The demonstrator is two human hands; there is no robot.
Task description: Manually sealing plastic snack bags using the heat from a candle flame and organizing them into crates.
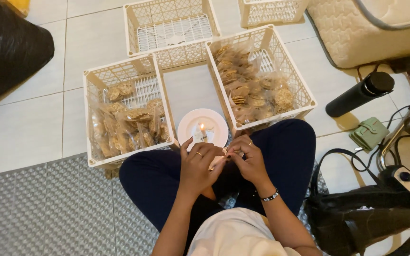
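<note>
I sit cross-legged on the floor in dark trousers. My left hand [198,163] and my right hand [248,159] meet just above my lap, fingers pinched together on a small clear plastic packet [219,161] that is mostly hidden between them. Right in front of the hands stands a white plate [189,128] with a short lit candle [203,130] on it. A cream plastic crate [93,118] at the left holds several bagged round crackers. Another cream crate [304,90] at the right holds more bagged crackers.
Two more cream crates [134,28] [271,12] stand further back. A black flask [359,95], a green wallet [369,133], cables and a black bag [371,218] lie at the right. A quilted cushion [357,33] is top right, a black sack [5,52] top left, a grey mat [48,208] beneath me.
</note>
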